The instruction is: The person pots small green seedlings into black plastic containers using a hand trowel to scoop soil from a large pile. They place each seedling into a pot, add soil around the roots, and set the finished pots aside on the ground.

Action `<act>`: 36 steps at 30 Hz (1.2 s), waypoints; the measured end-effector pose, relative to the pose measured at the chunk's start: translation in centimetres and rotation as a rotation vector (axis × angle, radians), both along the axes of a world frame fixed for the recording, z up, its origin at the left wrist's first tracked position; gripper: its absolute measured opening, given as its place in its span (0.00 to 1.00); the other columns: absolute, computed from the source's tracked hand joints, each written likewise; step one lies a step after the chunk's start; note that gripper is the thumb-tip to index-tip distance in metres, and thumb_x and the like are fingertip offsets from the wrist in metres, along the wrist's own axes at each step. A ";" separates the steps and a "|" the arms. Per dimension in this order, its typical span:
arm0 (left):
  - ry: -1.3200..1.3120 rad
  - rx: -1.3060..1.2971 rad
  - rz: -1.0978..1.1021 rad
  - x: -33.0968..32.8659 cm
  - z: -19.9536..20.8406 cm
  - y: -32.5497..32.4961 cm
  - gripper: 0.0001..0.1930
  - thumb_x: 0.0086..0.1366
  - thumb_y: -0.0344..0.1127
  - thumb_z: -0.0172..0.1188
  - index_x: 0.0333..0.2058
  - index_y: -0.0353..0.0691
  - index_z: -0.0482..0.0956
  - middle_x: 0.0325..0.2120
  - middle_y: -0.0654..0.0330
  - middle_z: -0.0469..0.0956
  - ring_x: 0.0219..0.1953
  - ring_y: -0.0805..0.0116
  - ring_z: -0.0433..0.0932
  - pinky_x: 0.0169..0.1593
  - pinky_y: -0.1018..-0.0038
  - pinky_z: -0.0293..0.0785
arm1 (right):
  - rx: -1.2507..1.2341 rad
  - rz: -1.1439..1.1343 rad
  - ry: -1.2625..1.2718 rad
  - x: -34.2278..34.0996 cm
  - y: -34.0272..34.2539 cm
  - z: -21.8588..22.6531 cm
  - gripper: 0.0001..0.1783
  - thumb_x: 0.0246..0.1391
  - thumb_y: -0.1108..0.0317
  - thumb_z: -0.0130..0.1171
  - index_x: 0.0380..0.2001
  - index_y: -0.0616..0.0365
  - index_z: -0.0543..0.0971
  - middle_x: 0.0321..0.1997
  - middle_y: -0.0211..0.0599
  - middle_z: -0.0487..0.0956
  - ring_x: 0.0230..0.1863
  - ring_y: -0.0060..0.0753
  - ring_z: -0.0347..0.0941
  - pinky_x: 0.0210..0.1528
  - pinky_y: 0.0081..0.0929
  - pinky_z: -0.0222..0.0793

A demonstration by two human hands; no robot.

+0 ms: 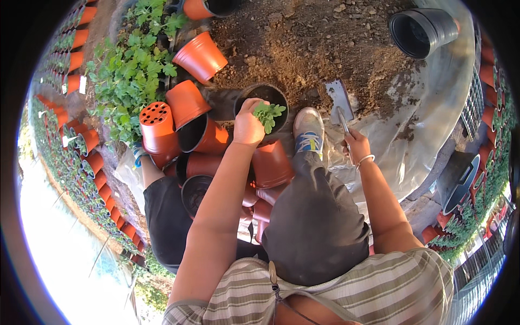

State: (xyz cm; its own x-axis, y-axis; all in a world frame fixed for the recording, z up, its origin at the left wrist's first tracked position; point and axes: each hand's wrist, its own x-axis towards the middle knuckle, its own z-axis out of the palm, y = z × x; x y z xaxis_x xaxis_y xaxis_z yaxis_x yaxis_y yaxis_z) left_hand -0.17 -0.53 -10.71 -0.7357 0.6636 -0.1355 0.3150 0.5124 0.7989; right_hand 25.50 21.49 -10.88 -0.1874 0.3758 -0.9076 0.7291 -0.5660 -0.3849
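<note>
My left hand (249,125) is closed on a small green leafy seedling (268,112), holding it at the mouth of a plant pot (279,95) with a dark inside. Dark soil shows in that pot, and the seedling's roots are hidden. To the right, my right hand (356,145) grips the handle of a hand trowel (339,96). Its flat metal blade points away from me and rests at the edge of the soil heap (303,49), with bits of soil on it. My shoe (309,129) stands between the pot and the trowel.
Several loose orange pots (201,57) lie around my left hand and legs. Leafy potted plants (132,76) crowd the far left. A black pot (422,32) lies on its side at the far right, on plastic sheeting (428,119). A dark tub-like container (459,181) stands right.
</note>
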 end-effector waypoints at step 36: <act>0.275 -0.471 -0.278 -2.7 -1.5 0.4 0.09 0.57 0.36 0.57 0.38 0.49 0.81 0.35 0.62 0.79 0.39 0.59 0.77 0.39 0.67 0.75 | 0.106 2.084 0.205 -15.8 1.7 15.7 0.10 0.56 0.68 0.47 0.36 0.62 0.74 0.26 0.52 0.77 0.28 0.51 0.77 0.37 0.45 0.71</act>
State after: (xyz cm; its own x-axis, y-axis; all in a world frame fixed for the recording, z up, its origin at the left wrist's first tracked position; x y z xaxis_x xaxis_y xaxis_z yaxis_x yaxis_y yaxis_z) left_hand -2.89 -0.15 -12.24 -0.5935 0.7504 -0.2910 0.6498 0.6601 0.3769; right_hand 9.73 23.15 4.78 -0.3721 -0.4388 -0.8179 0.0579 0.8685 -0.4923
